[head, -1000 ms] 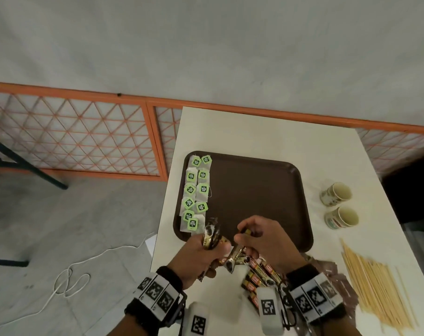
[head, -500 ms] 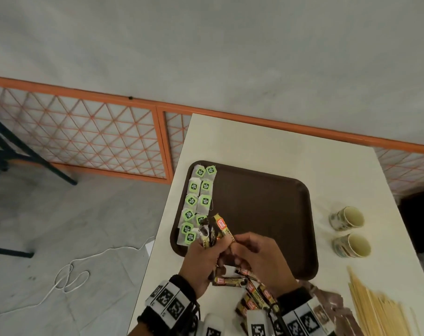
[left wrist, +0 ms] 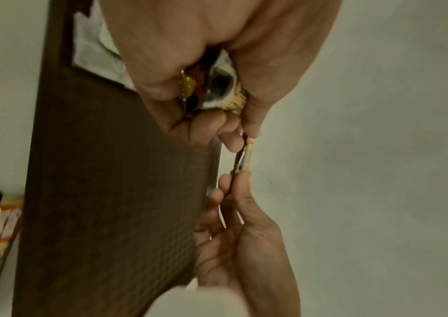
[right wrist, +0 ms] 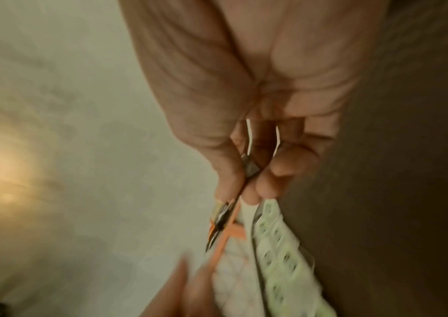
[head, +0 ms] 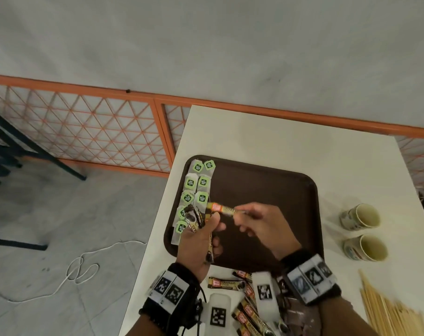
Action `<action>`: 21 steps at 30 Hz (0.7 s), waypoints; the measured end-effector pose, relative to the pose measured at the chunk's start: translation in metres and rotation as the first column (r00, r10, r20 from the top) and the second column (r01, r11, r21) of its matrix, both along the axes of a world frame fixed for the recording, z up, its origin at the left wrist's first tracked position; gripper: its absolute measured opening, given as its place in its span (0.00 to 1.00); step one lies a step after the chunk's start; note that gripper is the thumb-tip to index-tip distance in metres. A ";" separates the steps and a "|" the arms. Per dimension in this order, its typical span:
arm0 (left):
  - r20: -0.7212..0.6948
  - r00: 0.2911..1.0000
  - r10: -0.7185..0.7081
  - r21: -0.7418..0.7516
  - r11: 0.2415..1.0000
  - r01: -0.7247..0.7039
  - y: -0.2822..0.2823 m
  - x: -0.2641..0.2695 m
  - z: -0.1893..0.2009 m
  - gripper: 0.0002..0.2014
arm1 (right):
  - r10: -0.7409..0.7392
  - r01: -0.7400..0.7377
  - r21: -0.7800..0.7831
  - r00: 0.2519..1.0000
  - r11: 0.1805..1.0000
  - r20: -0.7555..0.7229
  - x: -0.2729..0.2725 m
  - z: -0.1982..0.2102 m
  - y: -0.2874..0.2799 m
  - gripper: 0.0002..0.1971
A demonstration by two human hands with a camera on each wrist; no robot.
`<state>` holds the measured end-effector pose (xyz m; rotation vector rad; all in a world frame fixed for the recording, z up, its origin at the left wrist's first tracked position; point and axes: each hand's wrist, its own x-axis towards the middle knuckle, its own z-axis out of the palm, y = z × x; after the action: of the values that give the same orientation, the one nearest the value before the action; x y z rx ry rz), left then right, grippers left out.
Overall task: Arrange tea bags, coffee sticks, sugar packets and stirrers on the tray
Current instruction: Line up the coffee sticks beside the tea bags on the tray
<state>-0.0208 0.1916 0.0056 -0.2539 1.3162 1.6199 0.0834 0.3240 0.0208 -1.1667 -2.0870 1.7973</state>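
Already the tray (head: pixel 266 190) holds tea bags (head: pixel 197 183) (left edge only).

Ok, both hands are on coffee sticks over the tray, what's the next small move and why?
Probably lay the coffee stick pinched by the right hand on the bare tray beside the tea bags; the left hand holds a bunch ready to follow.

2 empty paper cups (head: pixel 362 229) lie on their sides at the right of the white table (head: pixel 266 137); an orange lattice fence (head: pixel 84 132) borders the grey floor, a white cable (head: pixel 84 267) looped there.
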 end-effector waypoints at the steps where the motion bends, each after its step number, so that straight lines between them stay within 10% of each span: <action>1: -0.028 1.000 -0.009 -0.013 1.000 0.008 -0.001 -0.004 -0.002 0.05 | -0.042 0.042 0.014 0.999 0.999 0.033 -0.010 -0.007 0.014 0.05; 7: -0.205 0.930 -0.304 -0.147 0.949 0.278 -0.037 -0.017 0.000 0.06 | -0.204 0.193 0.069 0.943 0.979 0.261 -0.068 -0.064 0.097 0.10; 14: -0.157 0.928 -0.337 -0.185 0.933 0.308 -0.055 -0.035 -0.012 0.07 | -0.212 -0.068 0.505 0.853 0.861 0.477 -0.096 -0.060 0.108 0.13; 21: -0.179 0.913 -0.366 -0.143 0.928 0.343 -0.042 -0.056 -0.011 0.07 | -0.002 -0.314 0.548 0.866 0.776 0.500 -0.117 -0.082 0.095 0.07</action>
<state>-0.0767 0.1499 -0.0055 0.0888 1.5105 1.2905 -0.0339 0.4187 -0.0609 -1.3310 -2.8091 0.7398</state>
